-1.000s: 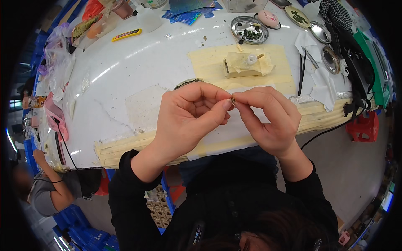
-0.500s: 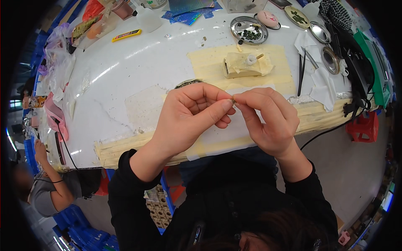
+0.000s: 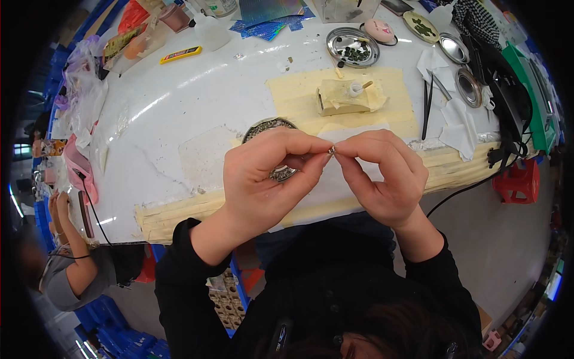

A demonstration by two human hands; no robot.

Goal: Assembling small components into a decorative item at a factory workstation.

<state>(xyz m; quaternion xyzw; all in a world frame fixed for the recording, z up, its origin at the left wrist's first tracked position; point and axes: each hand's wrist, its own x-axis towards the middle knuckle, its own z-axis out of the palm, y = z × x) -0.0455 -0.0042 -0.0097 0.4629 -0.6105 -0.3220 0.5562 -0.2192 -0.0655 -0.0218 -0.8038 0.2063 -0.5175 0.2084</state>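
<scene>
I see my left hand [image 3: 263, 179] and right hand [image 3: 385, 173] pinching one tiny metal piece [image 3: 332, 150] between fingertips; assembly looks mid-way, unfinished.

A: Lighting check. Scene bright and even, light from overhead; long white glare streaks on the glossy white table [image 3: 179, 102].

B: Shadows?

A: Soft only, a faint one under the left hand [image 3: 263, 179] and right hand [image 3: 382, 173]. Both hands sharp.

B: Distortion?

A: Strong fisheye. Table edge bows into a curve, black vignette fills all 4 corners. The person [image 3: 66, 269] at lower left is smeared and out of focus.
</scene>
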